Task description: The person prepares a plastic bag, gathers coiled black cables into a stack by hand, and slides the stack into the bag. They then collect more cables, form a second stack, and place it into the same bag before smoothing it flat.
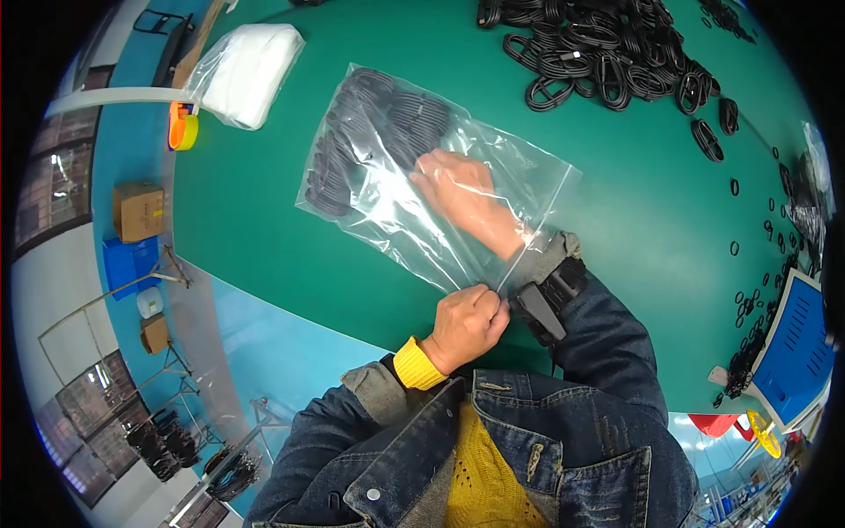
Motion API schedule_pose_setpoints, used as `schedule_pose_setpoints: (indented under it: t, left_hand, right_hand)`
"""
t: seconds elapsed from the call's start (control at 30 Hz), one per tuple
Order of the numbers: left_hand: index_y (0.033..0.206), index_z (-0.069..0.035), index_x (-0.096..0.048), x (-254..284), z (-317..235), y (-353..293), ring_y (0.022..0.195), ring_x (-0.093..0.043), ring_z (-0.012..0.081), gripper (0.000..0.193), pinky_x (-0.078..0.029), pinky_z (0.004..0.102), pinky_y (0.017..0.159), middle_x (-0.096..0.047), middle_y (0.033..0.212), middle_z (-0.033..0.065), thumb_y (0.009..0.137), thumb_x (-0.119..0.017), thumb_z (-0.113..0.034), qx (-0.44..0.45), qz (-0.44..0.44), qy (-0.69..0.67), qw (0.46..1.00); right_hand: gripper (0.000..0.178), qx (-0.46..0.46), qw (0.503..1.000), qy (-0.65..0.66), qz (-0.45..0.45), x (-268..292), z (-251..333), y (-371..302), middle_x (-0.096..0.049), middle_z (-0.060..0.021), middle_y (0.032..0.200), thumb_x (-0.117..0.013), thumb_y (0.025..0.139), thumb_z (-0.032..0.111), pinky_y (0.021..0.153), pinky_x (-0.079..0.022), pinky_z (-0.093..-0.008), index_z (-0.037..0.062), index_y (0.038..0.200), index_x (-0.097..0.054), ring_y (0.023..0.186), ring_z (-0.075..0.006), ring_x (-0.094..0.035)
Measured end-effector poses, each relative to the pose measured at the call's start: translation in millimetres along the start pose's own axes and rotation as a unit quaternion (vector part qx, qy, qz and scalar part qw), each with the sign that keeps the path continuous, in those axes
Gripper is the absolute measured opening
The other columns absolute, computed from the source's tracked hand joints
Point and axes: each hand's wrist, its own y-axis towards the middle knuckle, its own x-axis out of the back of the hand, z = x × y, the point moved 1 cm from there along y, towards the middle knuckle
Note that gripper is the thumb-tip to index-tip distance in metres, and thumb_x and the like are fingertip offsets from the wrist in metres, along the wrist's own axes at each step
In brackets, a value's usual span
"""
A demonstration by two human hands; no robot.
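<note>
A clear plastic bag (387, 216) lies slantwise on the green table, with several coiled black cables (378, 123) packed in its far left end. My right hand (462, 194) reaches through the bag's mouth and is inside it. Its fingers are curled in against the near edge of the cables; film glare hides what they hold, if anything. At the near edge of the bag's mouth, my left hand (466, 327) is closed on the plastic.
A large heap of coiled black cables (607, 53) covers the far right. Small black rings (748, 304) are scattered along the right side beside a blue-and-white case (797, 343). At the far left sit a stack of clear bags (255, 70) and a tape dispenser (182, 128).
</note>
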Motion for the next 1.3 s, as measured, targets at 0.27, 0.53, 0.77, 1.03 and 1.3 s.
schedule_pose_setpoints:
  t: [0.27,0.53,0.77,1.03,1.3]
  left_hand:
    - [0.057,-0.004,-0.041,-3,-2,1,0.048,-0.049,0.0276,0.026,-0.039,0.0365,0.044,-0.045,0.056,0.0097,0.066,-0.065,-0.001,0.002,-0.025,0.001,1.0]
    - [0.057,-0.004,-0.042,1,-1,1,0.048,-0.05,0.0279,0.024,-0.039,0.0365,0.044,-0.045,0.056,0.0099,0.064,-0.064,0.0,-0.003,-0.021,-0.006,1.0]
    - [0.057,-0.004,-0.042,1,3,-1,0.049,-0.05,0.0286,0.021,-0.04,0.0367,0.044,-0.045,0.056,0.0104,0.061,-0.061,0.003,-0.005,-0.013,-0.006,1.0]
    - [0.058,-0.003,-0.041,2,2,-2,0.046,-0.044,0.031,0.023,-0.034,0.038,0.043,-0.043,0.055,0.0115,0.066,-0.062,0.001,0.01,0.018,0.002,1.0]
    - [0.059,-0.003,-0.043,11,-49,22,0.045,-0.043,0.0281,0.023,-0.032,0.0345,0.043,-0.043,0.054,0.0109,0.072,-0.062,-0.002,-0.083,0.037,-0.086,0.992]
  right_hand:
    - [0.031,-0.061,0.997,0.014,-0.038,20,2,0,-0.057,-0.013,0.094,-0.07,0.072,0.018,0.067,-0.048,-0.0407,0.0047,0.095,-0.053,0.081,-0.0332,-0.058]
    - [0.034,-0.083,0.996,0.002,-0.019,15,7,0,-0.057,-0.0119,0.095,-0.07,0.072,0.019,0.071,-0.047,-0.0396,0.0054,0.099,-0.053,0.086,-0.0325,-0.057]
    - [0.018,-0.101,0.994,-0.006,0.04,5,6,6,-0.058,-0.0116,0.085,-0.06,0.08,0.025,0.067,-0.048,-0.0412,0.0084,0.087,-0.058,0.079,-0.0318,-0.059]
    - [0.017,-0.028,0.999,0.019,0.041,20,-4,-18,-0.059,-0.0128,0.087,-0.057,0.078,0.02,0.066,-0.05,-0.0398,0.0054,0.086,-0.059,0.08,-0.0297,-0.061]
    - [0.023,-0.116,0.958,-0.189,-0.179,210,-88,-113,-0.062,-0.0098,0.092,-0.066,0.074,0.012,0.072,-0.05,-0.0389,0.0058,0.095,-0.06,0.084,-0.0296,-0.058]
